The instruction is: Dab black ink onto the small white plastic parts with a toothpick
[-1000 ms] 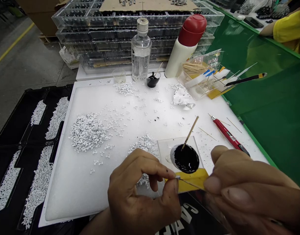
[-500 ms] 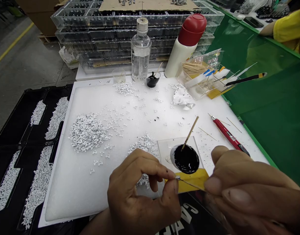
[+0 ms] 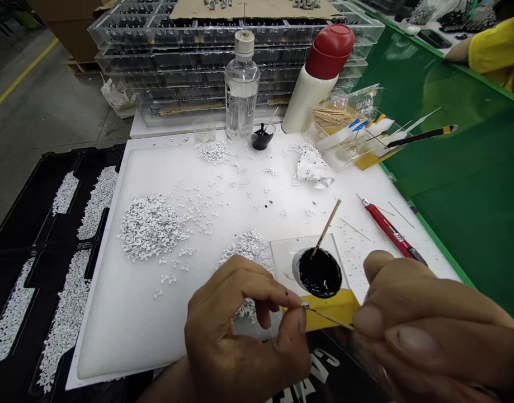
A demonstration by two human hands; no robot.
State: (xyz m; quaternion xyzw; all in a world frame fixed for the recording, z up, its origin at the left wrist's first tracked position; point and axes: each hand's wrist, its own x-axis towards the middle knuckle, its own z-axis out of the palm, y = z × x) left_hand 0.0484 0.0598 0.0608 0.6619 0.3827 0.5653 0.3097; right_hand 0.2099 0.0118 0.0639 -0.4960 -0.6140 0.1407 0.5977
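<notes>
Between thumb and forefinger, my left hand pinches a tiny white part with black on it. My right hand is closed on a thin toothpick, whose tip meets the small part or sits right beside it. Just behind the fingertips is a cup of black paint with a wooden stick leaning in it. The cup rests on a clear plate, with a yellow piece at its near edge. A pile of small white parts lies partly hidden behind my left hand.
A larger pile of white parts lies left on the white board. A red craft knife is at right. Behind stand a clear bottle, a red-capped flask and stacked trays. Black trays sit left; a yellow sleeve shows far right.
My right hand has shifted very slightly to the right with the toothpick. More black seems to show on the small part. My left hand stays almost where it was.
</notes>
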